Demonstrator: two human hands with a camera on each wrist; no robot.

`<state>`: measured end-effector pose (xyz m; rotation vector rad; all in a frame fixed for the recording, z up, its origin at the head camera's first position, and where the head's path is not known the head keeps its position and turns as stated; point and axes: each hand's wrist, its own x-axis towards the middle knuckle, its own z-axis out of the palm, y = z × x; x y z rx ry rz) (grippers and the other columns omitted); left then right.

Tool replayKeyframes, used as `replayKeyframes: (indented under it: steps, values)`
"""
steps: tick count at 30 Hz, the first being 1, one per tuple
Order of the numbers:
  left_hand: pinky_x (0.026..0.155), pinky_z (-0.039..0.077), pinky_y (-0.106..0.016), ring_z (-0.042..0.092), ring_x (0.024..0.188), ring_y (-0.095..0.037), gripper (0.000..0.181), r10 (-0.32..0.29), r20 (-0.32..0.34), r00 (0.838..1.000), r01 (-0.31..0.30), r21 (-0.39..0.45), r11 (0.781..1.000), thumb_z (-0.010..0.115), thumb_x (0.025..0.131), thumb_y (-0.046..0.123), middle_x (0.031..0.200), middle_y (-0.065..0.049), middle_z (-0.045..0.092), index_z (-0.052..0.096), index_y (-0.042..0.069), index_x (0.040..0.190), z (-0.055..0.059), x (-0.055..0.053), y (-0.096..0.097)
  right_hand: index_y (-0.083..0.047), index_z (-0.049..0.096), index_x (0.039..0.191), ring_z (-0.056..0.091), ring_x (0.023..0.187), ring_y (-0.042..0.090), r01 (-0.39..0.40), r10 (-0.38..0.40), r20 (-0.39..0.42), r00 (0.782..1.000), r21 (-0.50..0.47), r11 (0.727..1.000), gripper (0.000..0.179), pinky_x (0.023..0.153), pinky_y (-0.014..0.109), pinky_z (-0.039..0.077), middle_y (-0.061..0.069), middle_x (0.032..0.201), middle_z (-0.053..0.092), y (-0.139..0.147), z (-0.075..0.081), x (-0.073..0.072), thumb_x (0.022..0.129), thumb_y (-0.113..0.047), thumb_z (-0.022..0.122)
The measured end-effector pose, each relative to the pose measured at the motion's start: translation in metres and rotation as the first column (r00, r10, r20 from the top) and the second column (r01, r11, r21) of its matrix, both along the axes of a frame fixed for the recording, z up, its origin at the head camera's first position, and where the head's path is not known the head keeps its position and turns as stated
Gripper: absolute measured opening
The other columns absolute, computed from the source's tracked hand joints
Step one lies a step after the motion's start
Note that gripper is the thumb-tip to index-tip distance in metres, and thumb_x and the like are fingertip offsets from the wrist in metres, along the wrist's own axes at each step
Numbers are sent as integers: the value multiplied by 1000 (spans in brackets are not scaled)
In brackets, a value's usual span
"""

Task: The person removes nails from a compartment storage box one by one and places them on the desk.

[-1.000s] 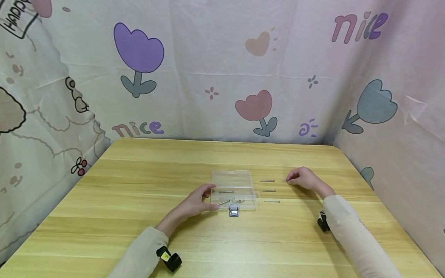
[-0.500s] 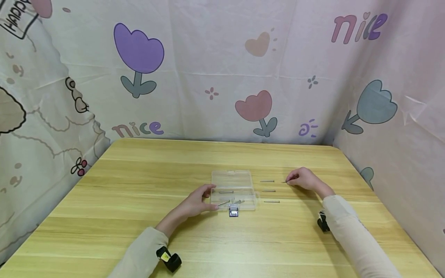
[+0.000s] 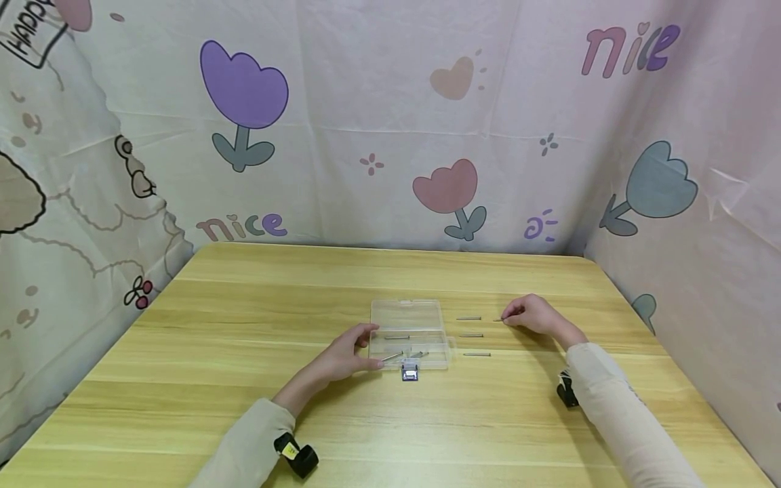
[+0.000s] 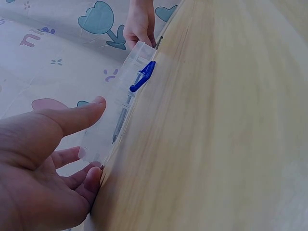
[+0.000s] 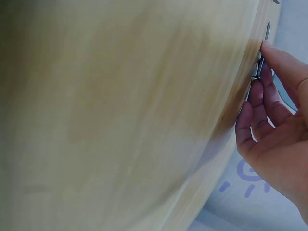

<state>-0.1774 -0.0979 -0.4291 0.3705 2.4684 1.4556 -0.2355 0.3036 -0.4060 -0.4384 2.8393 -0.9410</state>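
Note:
A clear plastic box (image 3: 405,314) lies with its lid folded back in the middle of the table, several nails (image 3: 398,337) inside and a blue latch (image 4: 143,77) at its front. My left hand (image 3: 344,354) holds the box by its left end, thumb at the front corner and fingers around the back. Right of the box, my right hand (image 3: 533,314) pinches a nail (image 5: 268,31) between thumb and fingertips, low over the tabletop. Its pointed end shows beyond the thumb in the right wrist view, with the head near the curled fingers.
Between box and right hand, three loose nails lie roughly parallel: a far nail (image 3: 469,318), a middle nail (image 3: 472,335) and a near nail (image 3: 476,354). A patterned cloth (image 3: 342,81) hangs behind the wooden table (image 3: 274,271) and along both sides.

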Motion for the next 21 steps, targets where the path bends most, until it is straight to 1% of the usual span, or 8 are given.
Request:
replayKeyframes:
  steps: [8, 21]
  values:
    - [91, 39, -44, 47, 108, -26, 70, -5, -4, 1000, 5, 4, 1000, 82, 78, 14, 119, -8, 53, 49, 5, 138, 0, 0, 0, 1, 72, 88, 55, 80, 17, -5, 5, -3, 1000, -6, 1000, 3, 77, 37, 44, 8, 87, 69, 0, 0, 0, 86, -1, 69]
    - [92, 39, -45, 47, 109, -27, 70, -9, 0, 1000, 9, 8, 1000, 82, 78, 14, 119, -9, 52, 48, 5, 138, 0, 0, 0, 0, 72, 88, 56, 83, 19, -11, 11, -5, 1000, -8, 1000, 4, 80, 39, 44, 9, 89, 69, 3, -3, -2, 85, -1, 70]
